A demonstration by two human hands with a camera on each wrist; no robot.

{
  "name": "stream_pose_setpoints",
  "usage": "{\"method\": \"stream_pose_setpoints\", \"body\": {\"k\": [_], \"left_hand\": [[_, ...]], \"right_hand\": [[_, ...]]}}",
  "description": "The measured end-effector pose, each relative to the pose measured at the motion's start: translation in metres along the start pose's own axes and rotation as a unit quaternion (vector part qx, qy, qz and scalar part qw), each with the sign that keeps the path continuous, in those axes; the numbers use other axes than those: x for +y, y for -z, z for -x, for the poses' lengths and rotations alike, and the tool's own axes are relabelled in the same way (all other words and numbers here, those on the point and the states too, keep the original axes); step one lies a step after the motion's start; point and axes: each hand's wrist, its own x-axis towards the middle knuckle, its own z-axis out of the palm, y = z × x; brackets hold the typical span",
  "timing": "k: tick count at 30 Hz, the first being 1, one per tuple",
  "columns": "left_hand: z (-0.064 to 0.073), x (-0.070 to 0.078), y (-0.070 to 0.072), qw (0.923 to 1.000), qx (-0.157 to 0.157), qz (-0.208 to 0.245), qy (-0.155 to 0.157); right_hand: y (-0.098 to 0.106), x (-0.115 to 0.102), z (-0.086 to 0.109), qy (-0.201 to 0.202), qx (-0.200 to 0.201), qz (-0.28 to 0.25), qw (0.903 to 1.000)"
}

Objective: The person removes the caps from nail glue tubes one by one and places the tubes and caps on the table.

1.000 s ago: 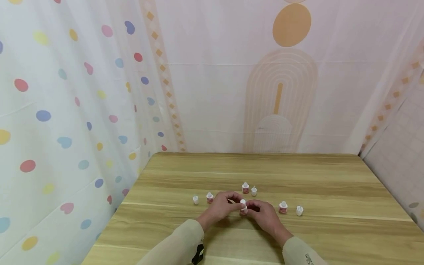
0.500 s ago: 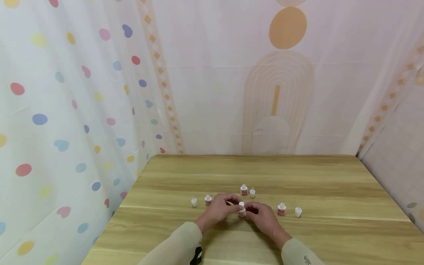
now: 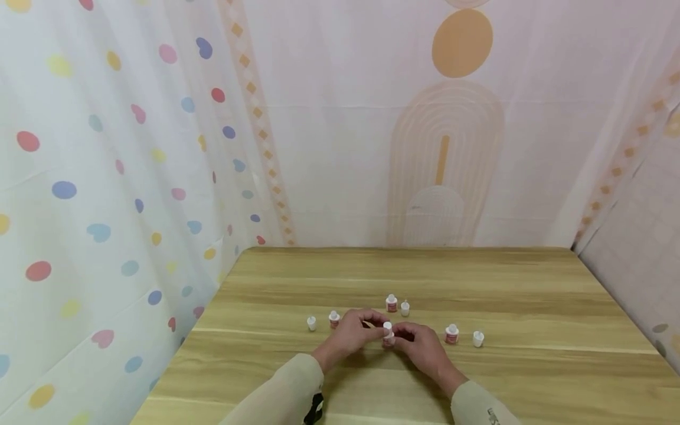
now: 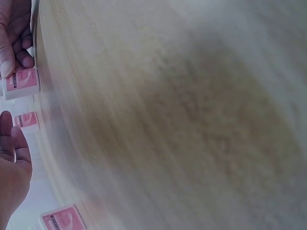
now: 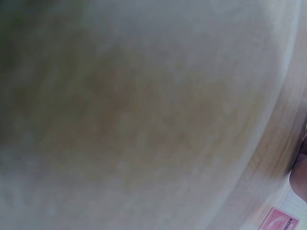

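Both hands meet at a small white bottle with a pink label (image 3: 388, 342), upright near the middle of the table in the head view. My left hand (image 3: 353, 328) pinches its white cap (image 3: 387, 326) between thumb and fingers. Lower down, my right hand (image 3: 424, 347) pinches the bottle's body from the right. The left wrist view has this bottle (image 4: 21, 84) at its left edge under the right hand's thumb (image 4: 5, 64), with the left hand (image 4: 13, 165) below. In the right wrist view only part of a hand (image 5: 300, 178) shows at the edge.
Around the hands stand uncapped matching bottles: one behind the left hand (image 3: 334, 320), one farther back (image 3: 391, 304), one on the right (image 3: 451, 335). Beside each sits a white cap with its stem up, left (image 3: 311, 323), back (image 3: 405, 309) and right (image 3: 478, 339). Curtains border the wooden table (image 3: 297, 277).
The head view has shifted slightly. Both hands keep their places at the bottle, left at the cap and right at the body, with hardly any visible movement.
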Motion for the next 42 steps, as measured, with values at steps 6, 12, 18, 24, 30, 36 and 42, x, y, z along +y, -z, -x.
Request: {"method": "stream_pose_setpoints", "body": {"k": [6,12,18,24,30,36,42], "left_hand": [[-0.0008,0.0,0.0002,1.0,0.0,-0.007,0.004],[-0.0006,-0.0021,-0.001,1.0,0.001,-0.002,0.007],[0.0014,-0.0013,-0.0002,1.0,0.0,0.003,-0.008],[0.0029,0.0,0.001,0.9999,0.003,-0.004,-0.012],[0.0029,0.0004,0.0,0.9999,0.007,-0.006,-0.006],[0.0021,0.0018,-0.0004,0.9999,0.006,-0.01,-0.006],[0.003,0.0026,-0.0001,0.9997,0.004,-0.02,-0.013]], "right_hand": [[0.0008,-0.0028,0.0,-0.005,0.002,-0.004,1.0],[0.0003,-0.0028,0.001,-0.006,0.002,-0.001,1.0],[0.0002,-0.0023,0.0012,-0.01,0.001,-0.001,1.0],[0.0001,-0.0031,0.0015,-0.007,0.001,-0.003,1.0],[-0.0003,-0.0036,0.0015,-0.006,0.0,-0.01,0.9999],[0.0003,-0.0047,0.0017,-0.007,0.0,-0.011,0.9999],[0.0003,-0.0046,0.002,-0.012,-0.003,-0.009,0.9999]]}}
